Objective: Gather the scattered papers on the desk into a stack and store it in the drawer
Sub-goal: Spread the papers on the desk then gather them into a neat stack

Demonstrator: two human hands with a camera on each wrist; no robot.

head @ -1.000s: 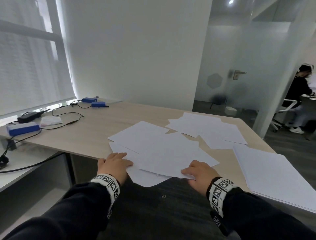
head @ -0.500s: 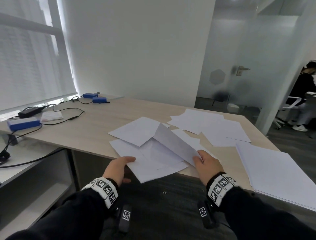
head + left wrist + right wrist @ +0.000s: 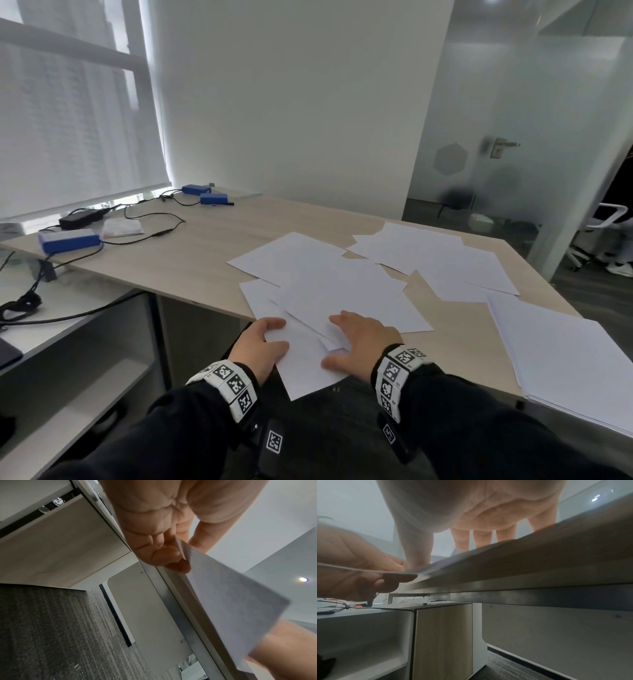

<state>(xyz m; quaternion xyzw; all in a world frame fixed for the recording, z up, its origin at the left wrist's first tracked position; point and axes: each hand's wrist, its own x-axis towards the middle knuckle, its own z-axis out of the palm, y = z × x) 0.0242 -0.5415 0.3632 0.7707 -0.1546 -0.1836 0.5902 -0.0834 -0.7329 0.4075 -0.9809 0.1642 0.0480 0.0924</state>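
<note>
Left hand pinches near sheet, thumb on top, fingers under, sheet jutting past desk edge. Right hand flat on overlapping papers, fingers spread (thumb near the sheet). More sheets lie farther back; neat stack at right. Drawer not identifiable.

Blank white paper sheets lie fanned and overlapping on the light wood-grain desk, the nearest one jutting past its front edge. A second loose cluster lies farther back, and a squared white stack sits at the desk's right.
</note>
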